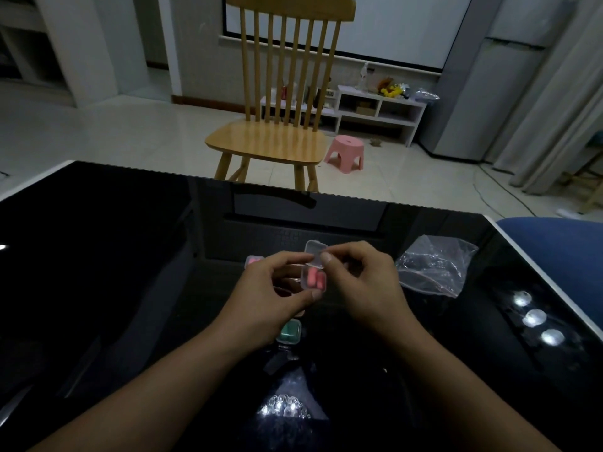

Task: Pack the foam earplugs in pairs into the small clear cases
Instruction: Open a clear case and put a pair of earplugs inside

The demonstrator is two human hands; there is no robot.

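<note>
Both forearms reached over a glossy black table (130,256). Left hand (267,298) gripped a small clear case (315,280) holding two pink earplugs (314,278); right hand (362,282) pinched its open lid (315,252).

Both hands raised together — left hand (267,296), right hand (362,282) pinching.

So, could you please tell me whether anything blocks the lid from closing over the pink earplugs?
Nothing visible does: the hinged clear lid stands open above the pink foam earplugs, pinched by the right hand.
</note>
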